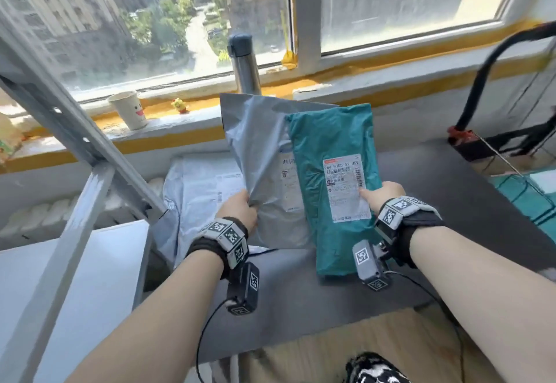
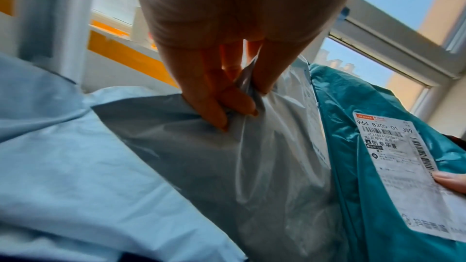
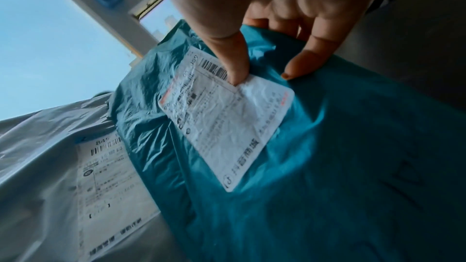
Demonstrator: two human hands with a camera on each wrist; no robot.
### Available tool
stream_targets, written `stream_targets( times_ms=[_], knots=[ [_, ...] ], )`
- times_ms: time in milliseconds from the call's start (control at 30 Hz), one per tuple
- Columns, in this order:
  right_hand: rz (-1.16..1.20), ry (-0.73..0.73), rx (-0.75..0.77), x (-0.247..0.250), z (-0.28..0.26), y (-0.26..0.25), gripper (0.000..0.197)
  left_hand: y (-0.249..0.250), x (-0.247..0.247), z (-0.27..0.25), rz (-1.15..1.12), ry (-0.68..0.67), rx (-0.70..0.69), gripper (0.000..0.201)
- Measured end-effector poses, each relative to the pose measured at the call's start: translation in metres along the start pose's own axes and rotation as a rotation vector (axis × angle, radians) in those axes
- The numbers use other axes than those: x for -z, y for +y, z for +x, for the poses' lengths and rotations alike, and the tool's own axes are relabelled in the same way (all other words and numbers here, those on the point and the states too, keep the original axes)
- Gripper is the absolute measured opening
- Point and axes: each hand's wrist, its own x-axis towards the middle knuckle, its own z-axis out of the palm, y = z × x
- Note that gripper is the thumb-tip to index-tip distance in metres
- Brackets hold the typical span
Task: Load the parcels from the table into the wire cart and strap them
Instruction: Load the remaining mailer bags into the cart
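Note:
Two soft parcels are lifted side by side above the dark table point(image 1: 445, 190). My left hand point(image 1: 239, 211) pinches the left edge of a silver-grey plastic parcel point(image 1: 258, 154), thumb in front and fingers point(image 2: 227, 105) bunching the film. My right hand point(image 1: 379, 194) grips the right edge of a teal parcel point(image 1: 334, 196), its thumb pressing on the white shipping label point(image 1: 346, 187). The teal parcel point(image 3: 315, 156) overlaps the grey parcel point(image 3: 50, 156). A pale blue-white parcel point(image 1: 198, 190) still lies flat on the table beneath them. The wire cart point(image 1: 523, 196) shows at the right edge with a teal parcel inside.
A grey metal frame point(image 1: 75, 141) slants across the left. On the window sill stand a paper cup point(image 1: 129, 110), a small yellow toy point(image 1: 180, 105) and a steel flask point(image 1: 245, 63). The cart's black handle point(image 1: 487, 60) rises at right.

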Motion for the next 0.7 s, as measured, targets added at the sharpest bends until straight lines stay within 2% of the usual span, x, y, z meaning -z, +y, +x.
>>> stream_targets(
  times_ms=[300, 533, 700],
  knots=[
    [0.279, 0.165, -0.151, 0.114, 0.006, 0.081, 0.049, 0.142, -0.047, -0.009, 0.125, 0.009, -0.277, 0.02],
    [0.339, 0.34, -0.281, 0.25, 0.018, 0.194, 0.049, 0.302, -0.133, -0.04, 0.099, -0.048, -0.456, 0.023],
    [0.453, 0.438, -0.368, 0.331, 0.031, 0.268, 0.051, 0.398, -0.189, -0.062, 0.09, -0.078, -0.543, 0.025]
  ],
)
